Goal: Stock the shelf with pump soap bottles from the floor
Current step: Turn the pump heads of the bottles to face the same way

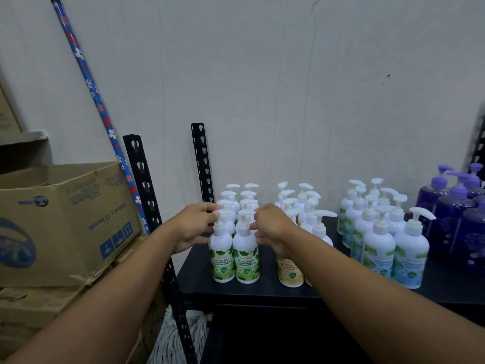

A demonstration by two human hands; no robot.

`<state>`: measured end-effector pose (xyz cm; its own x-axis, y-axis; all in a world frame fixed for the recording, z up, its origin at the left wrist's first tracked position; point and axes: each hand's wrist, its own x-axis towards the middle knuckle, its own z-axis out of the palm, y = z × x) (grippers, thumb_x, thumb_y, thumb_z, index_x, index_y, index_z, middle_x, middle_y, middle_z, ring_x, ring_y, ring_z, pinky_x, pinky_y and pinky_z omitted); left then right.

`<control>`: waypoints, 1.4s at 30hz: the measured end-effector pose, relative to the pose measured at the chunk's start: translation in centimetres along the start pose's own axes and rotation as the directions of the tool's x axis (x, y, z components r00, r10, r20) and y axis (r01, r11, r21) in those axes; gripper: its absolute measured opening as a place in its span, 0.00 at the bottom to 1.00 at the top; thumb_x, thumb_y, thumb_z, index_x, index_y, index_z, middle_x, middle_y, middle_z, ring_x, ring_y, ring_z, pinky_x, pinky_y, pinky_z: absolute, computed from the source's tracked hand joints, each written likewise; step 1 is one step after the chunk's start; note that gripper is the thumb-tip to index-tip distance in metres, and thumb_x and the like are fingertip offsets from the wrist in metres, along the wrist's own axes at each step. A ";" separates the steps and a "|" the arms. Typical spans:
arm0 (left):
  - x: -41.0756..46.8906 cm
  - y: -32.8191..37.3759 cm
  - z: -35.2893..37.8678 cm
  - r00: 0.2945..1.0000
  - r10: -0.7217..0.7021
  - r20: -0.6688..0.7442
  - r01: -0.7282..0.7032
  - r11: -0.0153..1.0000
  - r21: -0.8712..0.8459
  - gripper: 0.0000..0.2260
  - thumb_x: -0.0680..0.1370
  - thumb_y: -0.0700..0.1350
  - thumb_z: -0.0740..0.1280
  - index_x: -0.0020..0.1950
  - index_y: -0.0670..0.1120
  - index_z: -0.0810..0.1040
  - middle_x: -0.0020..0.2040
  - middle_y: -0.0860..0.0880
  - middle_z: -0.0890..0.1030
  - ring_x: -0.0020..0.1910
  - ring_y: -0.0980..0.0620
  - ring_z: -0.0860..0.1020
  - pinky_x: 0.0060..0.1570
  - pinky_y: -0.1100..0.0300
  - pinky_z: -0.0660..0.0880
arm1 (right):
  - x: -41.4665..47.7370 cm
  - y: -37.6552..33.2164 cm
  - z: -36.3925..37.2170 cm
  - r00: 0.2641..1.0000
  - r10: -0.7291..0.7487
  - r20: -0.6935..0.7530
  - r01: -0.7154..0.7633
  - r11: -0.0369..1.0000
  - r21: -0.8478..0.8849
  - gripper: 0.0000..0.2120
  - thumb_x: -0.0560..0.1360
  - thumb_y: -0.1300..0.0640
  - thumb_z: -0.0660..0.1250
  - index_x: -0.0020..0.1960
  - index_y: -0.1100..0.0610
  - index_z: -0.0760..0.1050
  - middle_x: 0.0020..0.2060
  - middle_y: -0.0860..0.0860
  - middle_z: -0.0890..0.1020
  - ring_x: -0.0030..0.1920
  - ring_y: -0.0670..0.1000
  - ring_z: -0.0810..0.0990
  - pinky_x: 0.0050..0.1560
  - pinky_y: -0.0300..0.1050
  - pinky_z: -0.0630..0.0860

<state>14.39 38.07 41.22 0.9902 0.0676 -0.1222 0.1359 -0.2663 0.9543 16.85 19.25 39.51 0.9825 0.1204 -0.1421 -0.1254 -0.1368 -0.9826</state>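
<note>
Two white pump bottles with green leaf labels stand side by side at the front of a black shelf. My left hand grips the left green-label bottle at its shoulder and pump. My right hand holds the neck of the right green-label bottle. More white pump bottles are lined up in rows behind them. My right forearm partly hides a yellow-label bottle.
Blue-label white bottles and purple soap bottles fill the shelf's right side. Black slotted uprights frame the shelf's left end. Stacked cardboard boxes sit left. A flowered blue mop handle leans on the wall.
</note>
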 end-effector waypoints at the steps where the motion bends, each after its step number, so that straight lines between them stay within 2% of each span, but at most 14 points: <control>1: 0.0 0.0 -0.1 1.000 -0.003 0.009 0.003 1.000 -0.005 0.12 0.82 0.40 0.65 0.65 0.48 0.78 0.57 0.46 0.85 0.51 0.48 0.84 0.53 0.51 0.81 | 0.0 0.0 0.0 1.000 0.002 -0.002 -0.002 1.000 0.009 0.21 0.81 0.64 0.55 0.72 0.67 0.67 0.54 0.59 0.73 0.52 0.57 0.73 0.53 0.54 0.74; 5: -0.1 0.0 0.0 1.000 -0.002 0.026 0.003 1.000 -0.021 0.12 0.82 0.40 0.65 0.65 0.48 0.79 0.55 0.46 0.86 0.49 0.49 0.84 0.53 0.52 0.81 | 0.0 0.3 0.0 1.000 -0.001 -0.001 0.001 0.995 -0.096 0.22 0.78 0.70 0.52 0.71 0.72 0.65 0.43 0.55 0.68 0.47 0.55 0.63 0.47 0.49 0.63; 7: -0.2 0.0 0.1 1.000 -0.001 0.018 0.001 1.000 -0.023 0.12 0.82 0.39 0.64 0.65 0.48 0.79 0.54 0.47 0.86 0.48 0.49 0.84 0.50 0.53 0.80 | -0.1 0.3 -0.1 1.000 0.001 -0.001 -0.001 0.996 -0.085 0.21 0.77 0.69 0.53 0.69 0.70 0.67 0.43 0.57 0.70 0.45 0.56 0.65 0.46 0.50 0.63; 10: -0.7 0.0 0.5 1.000 0.005 -0.028 -0.006 1.000 -0.028 0.12 0.82 0.39 0.63 0.63 0.48 0.79 0.55 0.46 0.85 0.49 0.49 0.84 0.47 0.55 0.79 | -0.7 0.0 -0.2 1.000 -0.014 0.023 0.016 0.997 -0.069 0.15 0.77 0.66 0.55 0.61 0.60 0.71 0.45 0.58 0.72 0.40 0.54 0.68 0.44 0.50 0.67; 13: -1.8 0.5 1.6 0.980 0.092 -0.176 -0.079 0.994 0.082 0.08 0.83 0.42 0.63 0.59 0.48 0.79 0.51 0.49 0.82 0.47 0.51 0.79 0.47 0.57 0.75 | -3.2 -0.3 -1.0 0.995 -0.038 0.096 0.046 0.996 -0.074 0.13 0.77 0.63 0.56 0.60 0.50 0.63 0.42 0.51 0.69 0.36 0.51 0.66 0.39 0.46 0.70; 16: -2.7 1.4 2.8 0.885 0.280 -0.371 -0.193 0.948 0.254 0.08 0.82 0.46 0.65 0.61 0.48 0.78 0.54 0.52 0.79 0.49 0.56 0.77 0.44 0.64 0.70 | -5.7 0.2 -3.1 0.984 -0.139 0.108 0.150 0.983 -0.105 0.03 0.76 0.60 0.59 0.49 0.58 0.69 0.41 0.55 0.70 0.38 0.57 0.65 0.40 0.49 0.67; 18: -3.8 2.4 4.2 0.836 0.366 -0.409 -0.280 0.925 0.257 0.09 0.81 0.47 0.66 0.60 0.49 0.79 0.55 0.54 0.80 0.52 0.56 0.78 0.43 0.67 0.69 | -7.3 0.4 -5.5 0.979 -0.205 0.023 0.206 0.971 -0.120 0.08 0.77 0.58 0.61 0.49 0.64 0.74 0.41 0.54 0.81 0.39 0.56 0.75 0.42 0.50 0.73; 20: -4.9 3.5 6.2 0.817 0.421 -0.395 -0.352 0.905 0.237 0.07 0.81 0.47 0.67 0.58 0.50 0.80 0.53 0.56 0.81 0.52 0.59 0.78 0.46 0.66 0.71 | -8.5 0.5 -8.3 0.960 -0.264 -0.097 0.250 0.959 -0.136 0.06 0.79 0.56 0.63 0.50 0.54 0.78 0.43 0.50 0.86 0.42 0.51 0.83 0.45 0.48 0.79; 22: -5.8 4.6 8.6 0.821 0.448 -0.355 -0.396 0.894 0.211 0.06 0.80 0.46 0.68 0.57 0.50 0.81 0.52 0.56 0.82 0.50 0.59 0.79 0.47 0.65 0.73 | -9.0 0.7 -11.0 0.921 -0.309 -0.237 0.279 0.948 -0.151 0.06 0.79 0.56 0.63 0.49 0.52 0.78 0.44 0.50 0.85 0.44 0.51 0.83 0.48 0.49 0.80; 25: -5.8 5.6 12.2 0.884 0.389 -0.258 -0.366 0.921 0.133 0.08 0.80 0.47 0.69 0.59 0.49 0.80 0.54 0.53 0.81 0.52 0.52 0.81 0.54 0.55 0.79 | -8.5 1.6 -14.0 0.881 -0.302 -0.364 0.273 0.953 -0.131 0.06 0.80 0.56 0.62 0.55 0.54 0.76 0.47 0.48 0.81 0.41 0.46 0.77 0.38 0.42 0.72; 28: -5.0 5.3 15.1 0.935 0.306 -0.181 -0.278 0.946 0.164 0.13 0.81 0.48 0.68 0.64 0.48 0.76 0.59 0.50 0.79 0.55 0.51 0.79 0.61 0.48 0.78 | -7.7 2.2 -15.5 0.921 -0.236 -0.311 0.219 0.972 -0.089 0.09 0.81 0.56 0.61 0.61 0.53 0.72 0.49 0.46 0.78 0.43 0.45 0.75 0.39 0.40 0.69; 32: -3.5 4.6 16.8 0.973 0.199 -0.116 -0.170 0.960 0.221 0.21 0.82 0.50 0.65 0.75 0.49 0.69 0.68 0.49 0.74 0.61 0.48 0.77 0.65 0.48 0.75 | -5.8 3.4 -16.0 0.977 -0.166 -0.135 0.160 0.986 -0.056 0.13 0.83 0.53 0.60 0.67 0.52 0.71 0.57 0.46 0.77 0.60 0.51 0.76 0.58 0.47 0.74; 36: -2.4 4.2 17.0 0.985 0.147 -0.094 -0.125 0.971 0.206 0.16 0.83 0.48 0.63 0.71 0.52 0.73 0.62 0.49 0.77 0.48 0.49 0.78 0.59 0.42 0.79 | -4.9 3.8 -16.0 0.984 -0.167 -0.056 0.164 0.985 -0.046 0.08 0.84 0.53 0.59 0.58 0.52 0.75 0.56 0.51 0.81 0.51 0.47 0.80 0.50 0.44 0.73; 42: -1.9 3.9 16.2 0.996 0.089 -0.026 -0.085 0.989 0.120 0.08 0.83 0.47 0.63 0.60 0.57 0.78 0.63 0.43 0.79 0.56 0.42 0.78 0.61 0.37 0.77 | -4.1 3.8 -16.2 0.983 -0.172 -0.060 0.166 0.982 -0.092 0.10 0.85 0.53 0.58 0.61 0.53 0.74 0.56 0.53 0.83 0.46 0.45 0.79 0.47 0.45 0.75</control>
<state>13.59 21.28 40.76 0.9972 0.0687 -0.0297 0.0539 -0.3845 0.9216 14.61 2.35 38.29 0.9959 0.0825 0.0361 0.0524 -0.2049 -0.9774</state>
